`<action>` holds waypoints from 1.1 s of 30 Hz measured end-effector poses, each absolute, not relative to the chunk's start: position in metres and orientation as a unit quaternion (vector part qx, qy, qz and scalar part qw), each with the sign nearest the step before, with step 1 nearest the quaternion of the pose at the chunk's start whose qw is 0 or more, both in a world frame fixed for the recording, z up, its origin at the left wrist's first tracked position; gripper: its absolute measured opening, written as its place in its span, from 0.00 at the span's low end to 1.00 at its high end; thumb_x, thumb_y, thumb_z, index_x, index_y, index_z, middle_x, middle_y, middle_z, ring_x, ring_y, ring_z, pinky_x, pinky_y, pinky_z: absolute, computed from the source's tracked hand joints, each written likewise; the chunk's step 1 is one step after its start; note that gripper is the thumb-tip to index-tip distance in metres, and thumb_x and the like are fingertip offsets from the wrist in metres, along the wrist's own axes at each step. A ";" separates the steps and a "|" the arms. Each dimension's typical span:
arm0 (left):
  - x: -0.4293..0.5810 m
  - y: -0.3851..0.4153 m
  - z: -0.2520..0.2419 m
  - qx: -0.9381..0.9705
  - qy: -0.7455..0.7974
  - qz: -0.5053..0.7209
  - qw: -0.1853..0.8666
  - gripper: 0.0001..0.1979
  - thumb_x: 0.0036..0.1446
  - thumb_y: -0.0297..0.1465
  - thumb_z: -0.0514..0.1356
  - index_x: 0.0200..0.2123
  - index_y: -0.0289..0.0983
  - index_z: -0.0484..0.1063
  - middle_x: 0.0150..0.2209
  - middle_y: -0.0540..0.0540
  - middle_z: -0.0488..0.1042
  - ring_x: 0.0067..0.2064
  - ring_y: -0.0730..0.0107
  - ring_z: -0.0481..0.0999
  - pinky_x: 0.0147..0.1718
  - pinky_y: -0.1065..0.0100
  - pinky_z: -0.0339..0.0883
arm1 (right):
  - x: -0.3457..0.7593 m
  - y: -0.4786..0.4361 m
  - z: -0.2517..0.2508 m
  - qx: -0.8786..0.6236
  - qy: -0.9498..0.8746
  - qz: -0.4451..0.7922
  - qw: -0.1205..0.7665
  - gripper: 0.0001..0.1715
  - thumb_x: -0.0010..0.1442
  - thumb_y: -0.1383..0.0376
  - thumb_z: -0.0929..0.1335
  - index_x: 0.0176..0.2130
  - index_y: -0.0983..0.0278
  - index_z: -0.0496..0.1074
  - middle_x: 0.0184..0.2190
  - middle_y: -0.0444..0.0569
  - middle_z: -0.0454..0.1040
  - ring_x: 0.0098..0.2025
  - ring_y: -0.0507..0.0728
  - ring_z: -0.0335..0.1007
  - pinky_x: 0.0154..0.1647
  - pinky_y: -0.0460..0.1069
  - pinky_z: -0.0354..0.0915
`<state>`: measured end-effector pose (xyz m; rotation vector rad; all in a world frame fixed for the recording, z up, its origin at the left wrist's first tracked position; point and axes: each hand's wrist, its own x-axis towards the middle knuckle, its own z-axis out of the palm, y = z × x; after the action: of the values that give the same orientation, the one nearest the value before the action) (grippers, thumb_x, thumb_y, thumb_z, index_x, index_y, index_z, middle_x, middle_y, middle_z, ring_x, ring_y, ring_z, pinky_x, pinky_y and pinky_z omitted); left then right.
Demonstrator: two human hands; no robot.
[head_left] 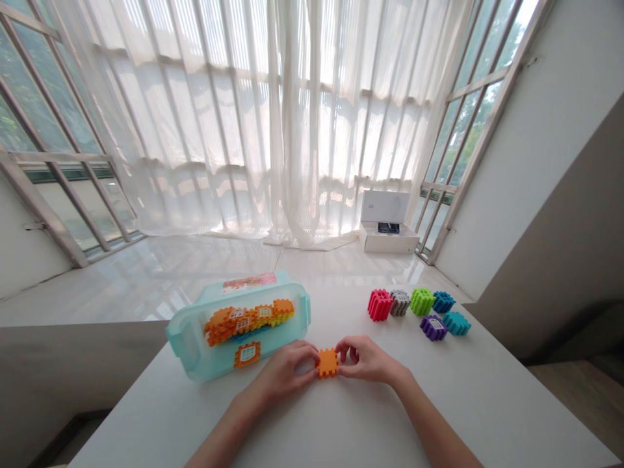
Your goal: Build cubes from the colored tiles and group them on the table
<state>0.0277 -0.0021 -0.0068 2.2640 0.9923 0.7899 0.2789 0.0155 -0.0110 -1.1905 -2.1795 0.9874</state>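
- forearms (233, 419) reach over a white desk (322, 435), one on either side of the work.
- left hand (290, 365): narrow, thumb and fingers pinching the near-side edge of a notched orange piece (327, 363); right hand (366, 361): also narrow, at the opposite edge. the piece sits between them; whether it is one layer or several, i cannot tell.
- uneven pressure between the hands could tilt the piece or make it slip, since the grip seems to be on toothed edges only.
- teeth partly covered by fingertips could be misjudged, then jam if forced.
- just beyond the left hand, an aqua tub (188, 354) holds more orange pieces (224, 325); a careless wrist swing might bump it and shift them.
- beyond and right of the right hand, coloured blocks (422, 301) stand close together; a wide sweep could scatter them.
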 end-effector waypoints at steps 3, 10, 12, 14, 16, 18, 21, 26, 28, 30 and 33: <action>0.028 -0.002 -0.007 0.841 0.372 0.291 0.266 0.04 0.58 0.30 0.61 0.37 0.40 0.76 0.44 0.46 0.78 0.45 0.65 0.76 0.46 0.67 0.68 | 0.279 0.016 -0.013 -0.431 -0.801 0.350 0.225 0.15 0.48 0.64 0.75 0.39 0.63 0.76 0.29 0.41 0.74 0.27 0.49 0.63 0.27 0.43 0.59; 0.028 -0.002 -0.006 0.841 0.380 0.291 0.250 0.04 0.55 0.28 0.62 0.36 0.40 0.75 0.42 0.45 0.78 0.50 0.60 0.74 0.48 0.65 0.68 | 0.278 0.014 -0.011 -0.434 -0.814 0.318 0.220 0.14 0.49 0.64 0.74 0.38 0.63 0.75 0.30 0.42 0.75 0.29 0.51 0.67 0.28 0.43 0.60; 0.029 -0.002 -0.007 0.844 0.380 0.288 0.247 0.05 0.54 0.26 0.62 0.35 0.40 0.74 0.42 0.45 0.77 0.49 0.61 0.74 0.48 0.64 0.67 | 0.278 0.014 -0.010 -0.434 -0.815 0.318 0.214 0.14 0.50 0.63 0.74 0.39 0.62 0.75 0.29 0.41 0.75 0.28 0.50 0.67 0.28 0.43 0.60; 0.029 -0.001 -0.009 0.848 0.379 0.282 0.242 0.06 0.53 0.25 0.61 0.35 0.39 0.73 0.41 0.45 0.77 0.46 0.62 0.75 0.47 0.65 0.67 | 0.279 0.013 -0.009 -0.433 -0.818 0.315 0.209 0.14 0.51 0.63 0.74 0.40 0.62 0.76 0.28 0.41 0.74 0.27 0.50 0.66 0.28 0.43 0.60; 0.030 -0.001 -0.009 0.852 0.382 0.273 0.231 0.06 0.53 0.24 0.60 0.35 0.39 0.72 0.40 0.46 0.77 0.43 0.63 0.74 0.45 0.66 0.67 | 0.279 0.013 -0.008 -0.431 -0.823 0.307 0.207 0.14 0.51 0.63 0.73 0.40 0.62 0.76 0.27 0.41 0.74 0.26 0.50 0.66 0.28 0.43 0.60; 0.030 -0.002 -0.009 0.857 0.387 0.262 0.216 0.07 0.52 0.24 0.59 0.35 0.39 0.71 0.39 0.46 0.76 0.42 0.64 0.74 0.43 0.67 0.67 | 0.278 0.012 -0.008 -0.432 -0.826 0.298 0.205 0.14 0.50 0.64 0.73 0.40 0.62 0.76 0.27 0.41 0.74 0.26 0.50 0.66 0.28 0.43 0.60; 0.032 -0.004 -0.007 0.863 0.393 0.250 0.193 0.08 0.51 0.23 0.58 0.35 0.39 0.70 0.38 0.46 0.75 0.41 0.63 0.73 0.41 0.67 0.66 | 0.277 0.011 -0.007 -0.433 -0.831 0.288 0.199 0.13 0.50 0.66 0.73 0.39 0.62 0.76 0.27 0.41 0.74 0.27 0.51 0.66 0.28 0.44 0.60; 0.033 -0.005 -0.009 0.861 0.399 0.253 0.187 0.08 0.50 0.23 0.57 0.34 0.40 0.68 0.37 0.46 0.74 0.40 0.63 0.73 0.40 0.67 0.66 | 0.275 0.010 -0.005 -0.437 -0.833 0.279 0.192 0.13 0.49 0.66 0.73 0.38 0.62 0.76 0.26 0.41 0.74 0.26 0.51 0.66 0.28 0.44 0.59; 0.033 -0.004 -0.012 0.858 0.400 0.258 0.192 0.09 0.49 0.22 0.58 0.33 0.40 0.68 0.36 0.47 0.74 0.40 0.63 0.73 0.39 0.67 0.66 | 0.276 0.011 -0.006 -0.438 -0.832 0.281 0.193 0.13 0.49 0.65 0.73 0.38 0.62 0.76 0.25 0.40 0.74 0.26 0.51 0.65 0.28 0.44 0.59; 0.034 -0.004 -0.013 0.857 0.400 0.260 0.194 0.09 0.48 0.22 0.58 0.33 0.40 0.67 0.36 0.47 0.74 0.40 0.63 0.73 0.39 0.67 0.65 | 0.276 0.011 -0.007 -0.437 -0.830 0.287 0.195 0.13 0.49 0.65 0.73 0.39 0.62 0.76 0.25 0.39 0.73 0.25 0.50 0.64 0.27 0.44 0.59; 0.034 -0.004 -0.012 0.859 0.398 0.257 0.195 0.08 0.49 0.22 0.58 0.33 0.39 0.67 0.36 0.47 0.74 0.40 0.63 0.72 0.39 0.68 0.65 | 0.277 0.012 -0.009 -0.434 -0.829 0.292 0.196 0.14 0.49 0.65 0.72 0.39 0.61 0.76 0.24 0.39 0.72 0.25 0.50 0.64 0.27 0.43 0.59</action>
<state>0.0340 -0.0041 -0.0122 2.4074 1.1144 0.7204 0.2765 0.0122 -0.0090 -1.2171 -2.3237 0.8183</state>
